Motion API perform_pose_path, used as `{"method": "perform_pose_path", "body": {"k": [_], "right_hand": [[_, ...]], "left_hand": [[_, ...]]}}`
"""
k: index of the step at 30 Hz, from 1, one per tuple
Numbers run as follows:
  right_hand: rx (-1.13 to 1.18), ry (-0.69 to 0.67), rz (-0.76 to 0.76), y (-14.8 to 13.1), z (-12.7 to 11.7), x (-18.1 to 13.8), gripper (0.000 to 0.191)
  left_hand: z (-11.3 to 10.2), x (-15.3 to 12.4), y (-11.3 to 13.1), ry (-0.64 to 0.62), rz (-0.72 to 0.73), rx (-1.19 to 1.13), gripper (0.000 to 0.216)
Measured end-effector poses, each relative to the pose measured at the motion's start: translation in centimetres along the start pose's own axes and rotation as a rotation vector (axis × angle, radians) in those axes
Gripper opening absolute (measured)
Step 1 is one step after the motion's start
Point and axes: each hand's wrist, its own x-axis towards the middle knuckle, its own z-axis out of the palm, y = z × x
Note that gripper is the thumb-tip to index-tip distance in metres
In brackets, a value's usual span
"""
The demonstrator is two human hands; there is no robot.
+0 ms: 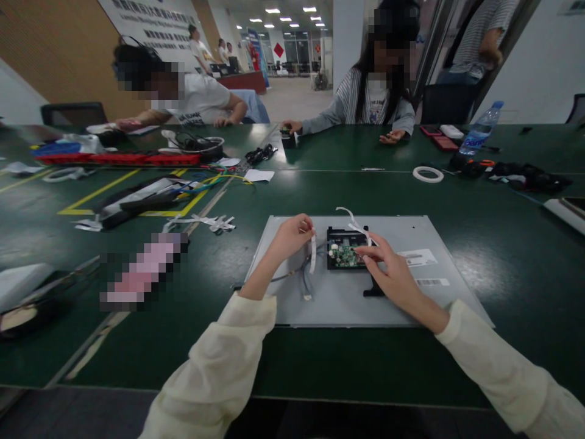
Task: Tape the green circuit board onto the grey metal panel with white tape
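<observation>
A flat grey metal panel (320, 312) lies on the green table in front of me. On its middle sits a black frame with a green circuit board (346, 256) in it. My left hand (295, 236) is over the panel's left part, its fingers pinched on a strip of white tape (313, 255) that hangs down. Grey cables (305, 283) run across the panel below that strip. My right hand (388, 268) is at the board's right edge with thumb and fingers closed together. Another white strip (351, 218) curls up by its fingers; the exact grip is hard to see.
A roll of white tape (428, 175) lies beyond the panel, to the right. A water bottle (479, 131) stands at the far right. To the left are a pink phone-like slab (146, 268), tape scraps (214, 223) and a black bundle with wires (137, 198). Two people sit opposite.
</observation>
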Motion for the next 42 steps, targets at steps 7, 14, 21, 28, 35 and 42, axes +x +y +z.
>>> {"method": "perform_pose_path", "body": {"k": [7, 14, 21, 28, 35, 42], "right_hand": [[-0.006, 0.000, -0.034, 0.1, 0.0, 0.0, 0.050], [-0.018, 0.016, -0.032, 0.0, 0.1, -0.1, 0.052], [-0.122, -0.013, -0.050, -0.7, 0.0, -0.2, 0.056], [-0.170, -0.054, -0.079, -0.9, -0.1, -0.2, 0.059], [-0.157, -0.063, -0.063, -0.8, -0.1, -0.2, 0.060], [-0.144, -0.054, -0.065, -0.7, -0.1, -0.1, 0.059]], "left_hand": [[-1.8, -1.9, 2.6, 0.035, -0.110, -0.291, 0.035], [-2.1, -3.7, 4.2, 0.132, -0.160, -0.448, 0.032], [-0.8, -3.8, 1.5, 0.044, -0.181, -0.202, 0.030], [0.3, -4.5, 1.7, 0.114, -0.078, 0.059, 0.032], [0.5, -5.1, 1.9, 0.138, 0.149, 0.420, 0.049], [0.5, -5.2, 1.9, 0.026, 0.228, 0.608, 0.010]]}}
